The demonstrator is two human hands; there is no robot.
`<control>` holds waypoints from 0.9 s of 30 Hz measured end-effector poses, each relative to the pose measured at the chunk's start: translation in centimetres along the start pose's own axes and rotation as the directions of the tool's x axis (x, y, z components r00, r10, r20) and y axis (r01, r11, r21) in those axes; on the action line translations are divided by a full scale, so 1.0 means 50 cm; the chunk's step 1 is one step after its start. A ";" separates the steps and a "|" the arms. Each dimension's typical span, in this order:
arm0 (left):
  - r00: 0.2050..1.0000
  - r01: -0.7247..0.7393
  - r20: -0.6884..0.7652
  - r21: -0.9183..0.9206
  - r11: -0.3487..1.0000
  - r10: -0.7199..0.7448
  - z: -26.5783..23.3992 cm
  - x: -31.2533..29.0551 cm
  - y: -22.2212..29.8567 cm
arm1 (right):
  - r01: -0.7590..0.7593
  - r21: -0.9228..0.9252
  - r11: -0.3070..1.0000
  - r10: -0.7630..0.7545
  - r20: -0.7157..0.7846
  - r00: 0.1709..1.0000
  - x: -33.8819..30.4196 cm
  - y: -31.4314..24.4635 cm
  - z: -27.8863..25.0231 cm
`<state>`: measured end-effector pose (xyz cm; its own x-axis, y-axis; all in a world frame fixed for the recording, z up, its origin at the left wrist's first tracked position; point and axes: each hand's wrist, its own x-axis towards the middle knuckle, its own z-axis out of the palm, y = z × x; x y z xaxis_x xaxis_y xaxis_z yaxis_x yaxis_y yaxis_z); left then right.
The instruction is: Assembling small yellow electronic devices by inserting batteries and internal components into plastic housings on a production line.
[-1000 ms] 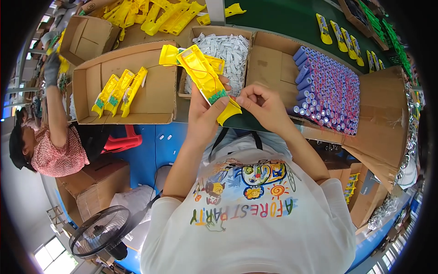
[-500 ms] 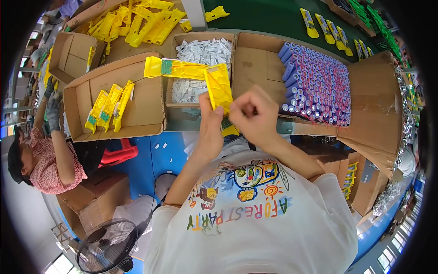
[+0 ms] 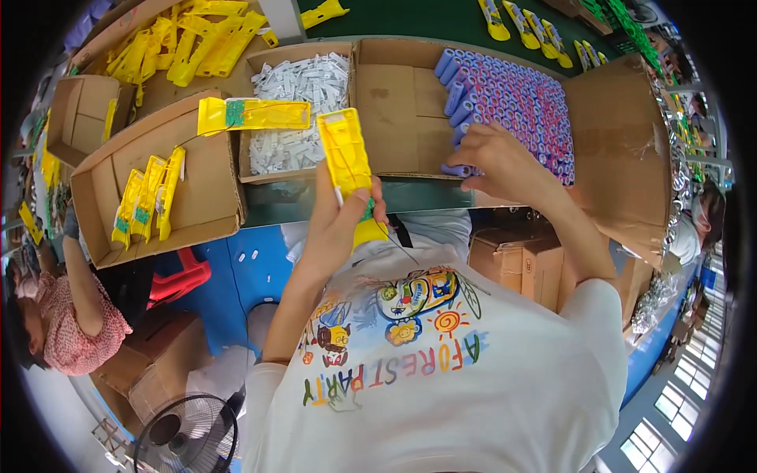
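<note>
My left hand (image 3: 337, 221) is closed round the lower end of a yellow plastic casing (image 3: 344, 150), held upright with its hollow side up. A bit of green circuit board and a thin wire show by the fingers. My right hand (image 3: 509, 167) reaches to the near left corner of a block of purple battery cells (image 3: 520, 110), its fingers and thumb pinching a purple cell (image 3: 456, 169) that lies on its side. Another yellow casing with a green board (image 3: 252, 114) lies across the white parts' box, left of my left hand.
Small white plastic parts (image 3: 303, 83) fill the middle box. A carton (image 3: 213, 209) at left holds several yellow casings with boards. More yellow shells (image 3: 213, 43) lie behind it. A co-worker (image 3: 83, 315) sits at far left, near a black fan (image 3: 185, 433).
My right hand has left the yellow casing and moved right to the battery cells. My left hand still holds its casing, now apart from the other one. The whole view has shifted.
</note>
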<state>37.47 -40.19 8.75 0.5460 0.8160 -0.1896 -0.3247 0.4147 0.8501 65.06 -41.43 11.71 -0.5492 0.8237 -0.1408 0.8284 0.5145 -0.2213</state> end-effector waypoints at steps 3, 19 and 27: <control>0.997 0.071 0.028 -0.043 0.997 -0.070 0.012 -0.006 -0.013 | 0.080 0.213 0.974 -0.051 -0.135 0.989 0.013 -0.015 -0.024; 0.990 0.122 0.059 0.087 0.989 -0.128 -0.049 -0.037 -0.012 | 0.475 -0.038 0.879 -0.432 -0.485 0.761 0.176 -0.168 0.012; 0.940 -0.159 -0.342 -0.416 0.895 0.008 -0.092 -0.062 0.037 | 0.234 -0.051 0.971 -0.230 0.065 0.971 0.382 -0.091 0.028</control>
<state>31.59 -40.10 8.67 0.2462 0.9077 -0.3397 -0.6990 0.4091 0.5866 50.65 -28.37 8.66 -0.7313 0.6656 -0.1489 0.6815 0.7043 -0.1988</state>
